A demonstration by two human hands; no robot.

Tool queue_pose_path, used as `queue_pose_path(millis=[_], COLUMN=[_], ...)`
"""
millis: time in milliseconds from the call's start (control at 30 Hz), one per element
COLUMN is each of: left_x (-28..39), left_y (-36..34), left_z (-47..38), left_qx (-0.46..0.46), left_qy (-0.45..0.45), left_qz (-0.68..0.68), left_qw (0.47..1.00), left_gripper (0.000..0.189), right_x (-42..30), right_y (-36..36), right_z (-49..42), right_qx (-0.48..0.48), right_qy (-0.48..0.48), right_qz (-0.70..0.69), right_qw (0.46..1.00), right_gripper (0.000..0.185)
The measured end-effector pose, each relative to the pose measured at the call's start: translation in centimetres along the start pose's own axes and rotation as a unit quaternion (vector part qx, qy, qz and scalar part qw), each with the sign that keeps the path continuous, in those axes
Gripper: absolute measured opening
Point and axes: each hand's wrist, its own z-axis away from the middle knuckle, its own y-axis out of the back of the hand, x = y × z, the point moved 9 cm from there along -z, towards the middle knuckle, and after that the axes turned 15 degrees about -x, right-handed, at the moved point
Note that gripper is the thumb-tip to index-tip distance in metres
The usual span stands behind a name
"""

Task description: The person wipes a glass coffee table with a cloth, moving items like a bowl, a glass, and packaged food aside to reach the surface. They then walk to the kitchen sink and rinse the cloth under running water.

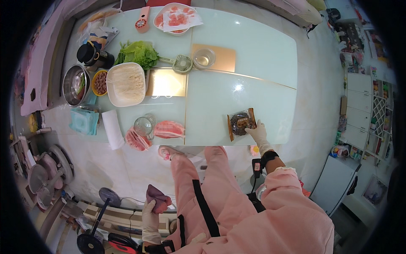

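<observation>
My left hand [150, 213], in a pale glove, holds a folded mauve cloth [158, 199] low beside my left leg, away from the table. On the glass tabletop [215, 98], my gloved right hand [259, 136] is at the lower right corner of a clear plastic packet with brown ends [241, 123]. One digit lies over the packet and the others are spread beside it. Dark, round contents show through the film, and its label bears writing. Left of it lie two pieces of peeled pomelo [169, 129], with a glass mug [144, 125] by them.
A paper roll [113, 129] and wipes pack [84, 121] are near the left edge. Behind stand a dish of enoki mushrooms [127, 84], lettuce [137, 54], a steel bowl [76, 101], a handheld fan [182, 63], a glass bowl [204, 58] and a fruit dish [159, 29].
</observation>
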Motion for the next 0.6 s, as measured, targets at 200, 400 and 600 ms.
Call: queue_pose_path(millis=[200,400,600], left_x=[0.0,0.5,-0.1], left_y=[-1.7,-3.4,-2.2], left_z=[0.0,-0.1,-0.2], left_qx=[-0.022,-0.030,-0.008], left_qy=[0.027,-0.006,0.015], left_qz=[0.003,0.020,0.011], left_qw=[0.999,0.999,1.000], left_gripper=[0.038,0.036,0.036], right_x=[2.9,4.1,-2.1], right_y=[-1.8,-3.5,2.1], right_z=[-3.0,-4.5,1.5], right_qx=[-0.042,-0.159,-0.245], right_qy=[-0.066,0.020,0.120], right_qz=[-0.032,-0.158,-0.366], right_qw=[0.996,0.974,0.890], right_gripper=[0.043,0.028,0.011])
